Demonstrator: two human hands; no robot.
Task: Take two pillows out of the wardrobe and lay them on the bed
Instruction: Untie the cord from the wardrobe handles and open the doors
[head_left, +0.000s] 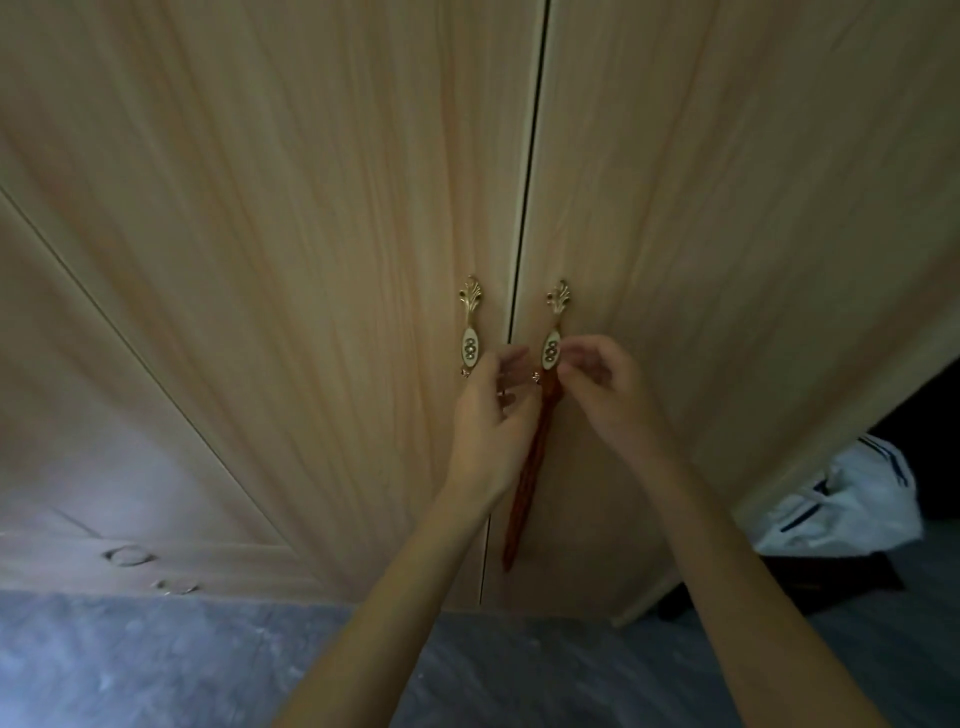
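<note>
The light wooden wardrobe fills the view with both doors closed, so the pillows are hidden. Each door carries an ornate gold and white handle: the left handle and the right handle flank the centre gap. A red cord hangs down from the right handle. My right hand pinches at the top of that cord, right beside the handle. My left hand is raised between the two handles with loosely curled fingers and nothing visible in it. No bed is in view.
A white garment with dark stripes lies on the floor to the right of the wardrobe, with a dark opening behind it. Grey floor runs along the bottom. Another wardrobe panel with a round pull stands at the lower left.
</note>
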